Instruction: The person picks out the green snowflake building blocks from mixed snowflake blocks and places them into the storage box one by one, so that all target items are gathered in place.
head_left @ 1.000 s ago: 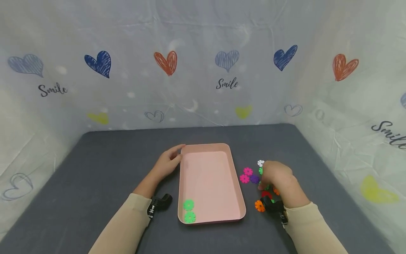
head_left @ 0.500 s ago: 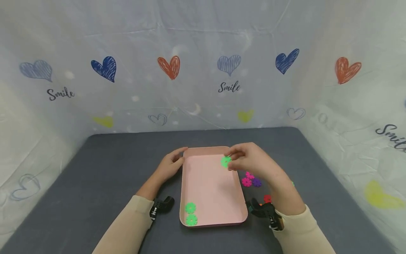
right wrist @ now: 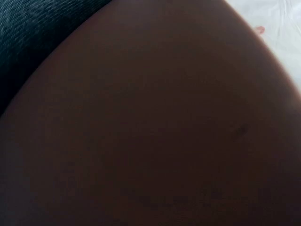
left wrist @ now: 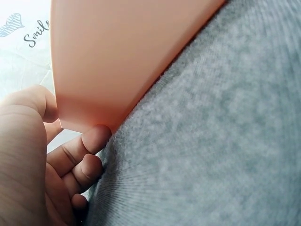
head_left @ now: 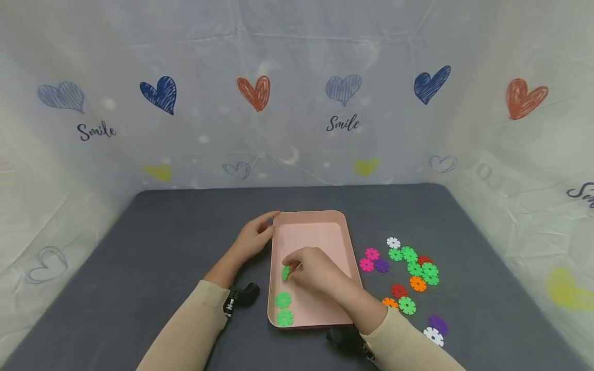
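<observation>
A pink tray [head_left: 320, 237] lies on the dark table, with two green flower-shaped discs [head_left: 284, 317] in its near left corner. My right hand [head_left: 320, 270] is over the tray's left half and pinches a green disc [head_left: 285, 272], held on edge above those two. My left hand [head_left: 252, 239] touches the tray's far left corner. In the left wrist view the fingers of the left hand [left wrist: 61, 160] lie against the end and side of the tray [left wrist: 108, 61]. The right wrist view is mostly dark, and the fingers do not show there.
Right of the tray lie loose discs: several green ones [head_left: 409, 253], pink ones [head_left: 366, 264], orange ones [head_left: 417, 283], red ones [head_left: 399, 290], purple ones [head_left: 438, 324] and white ones [head_left: 433, 336]. A pale curtain with printed hearts hangs behind the table [head_left: 195, 221].
My right hand took a green disc from the pile on the right and carried it left, over the tray's far right corner, to its left side. My left hand has stayed at the tray's corner.
</observation>
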Demonstrator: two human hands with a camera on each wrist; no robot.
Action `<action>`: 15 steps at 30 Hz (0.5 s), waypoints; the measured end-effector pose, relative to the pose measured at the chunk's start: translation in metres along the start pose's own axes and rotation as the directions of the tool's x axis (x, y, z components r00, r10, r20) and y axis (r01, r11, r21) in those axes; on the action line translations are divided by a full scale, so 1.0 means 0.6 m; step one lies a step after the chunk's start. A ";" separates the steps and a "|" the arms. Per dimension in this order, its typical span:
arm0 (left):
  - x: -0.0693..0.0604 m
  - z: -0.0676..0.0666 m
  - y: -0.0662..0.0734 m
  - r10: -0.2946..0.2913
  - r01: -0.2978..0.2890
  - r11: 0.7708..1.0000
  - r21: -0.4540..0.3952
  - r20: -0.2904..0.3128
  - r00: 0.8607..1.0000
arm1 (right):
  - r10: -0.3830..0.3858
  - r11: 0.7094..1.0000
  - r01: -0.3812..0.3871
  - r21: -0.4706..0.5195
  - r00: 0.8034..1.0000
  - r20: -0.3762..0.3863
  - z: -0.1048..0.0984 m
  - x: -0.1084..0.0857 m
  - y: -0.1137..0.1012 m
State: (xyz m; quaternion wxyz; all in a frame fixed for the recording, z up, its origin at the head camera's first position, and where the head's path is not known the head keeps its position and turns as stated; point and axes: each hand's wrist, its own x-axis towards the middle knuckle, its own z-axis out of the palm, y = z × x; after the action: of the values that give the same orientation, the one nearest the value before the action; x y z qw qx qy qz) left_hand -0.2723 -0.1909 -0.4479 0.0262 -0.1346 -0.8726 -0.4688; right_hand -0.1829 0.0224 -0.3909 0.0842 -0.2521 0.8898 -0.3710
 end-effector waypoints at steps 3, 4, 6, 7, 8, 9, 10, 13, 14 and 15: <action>0.000 0.002 -0.001 0.006 -0.006 1.000 -0.007 -0.011 1.000 | -0.033 0.999 0.035 -0.034 0.999 0.042 0.004 -0.002 0.003; 0.000 0.002 -0.001 0.008 -0.008 1.000 -0.007 -0.014 1.000 | -0.037 0.998 0.040 -0.044 0.998 0.052 0.003 -0.003 0.003; 0.000 0.003 -0.003 0.008 -0.008 1.000 -0.007 -0.020 1.000 | -0.047 0.995 0.053 -0.081 0.997 0.069 0.002 -0.004 0.003; 0.000 0.003 -0.003 0.008 -0.008 1.000 -0.006 -0.021 1.000 | -0.052 0.994 0.060 -0.096 0.995 0.080 0.002 -0.004 0.003; 0.000 0.004 -0.004 0.009 -0.009 1.000 -0.005 -0.022 1.000 | -0.067 0.990 0.078 -0.117 0.993 0.095 0.001 -0.005 0.003; 0.000 0.003 -0.004 0.008 -0.009 1.000 -0.006 -0.020 1.000 | -0.078 0.986 0.094 -0.139 0.990 0.114 0.001 -0.005 0.003; 0.000 0.003 -0.004 0.011 -0.011 1.000 -0.006 -0.019 1.000 | -0.093 0.981 0.114 -0.157 0.987 0.134 0.000 -0.005 0.003; 0.001 0.002 -0.003 0.014 -0.014 1.000 -0.005 -0.016 1.000 | -0.137 0.963 0.177 -0.202 0.971 0.196 0.000 -0.006 0.002; 0.002 0.002 -0.003 0.017 -0.017 1.000 -0.006 -0.014 1.000 | -0.147 0.957 0.195 -0.217 0.965 0.219 -0.001 -0.007 0.001; 0.002 0.002 -0.003 0.017 -0.017 1.000 -0.005 -0.012 1.000 | -0.145 0.952 0.201 -0.230 0.961 0.237 -0.001 -0.008 0.000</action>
State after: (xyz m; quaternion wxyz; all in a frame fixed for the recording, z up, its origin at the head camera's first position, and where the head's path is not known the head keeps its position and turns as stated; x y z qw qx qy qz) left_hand -0.2738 -0.1907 -0.4495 0.0350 -0.1392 -0.8699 -0.4718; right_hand -0.1787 0.0254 -0.3904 0.1153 -0.3771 0.8894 -0.2312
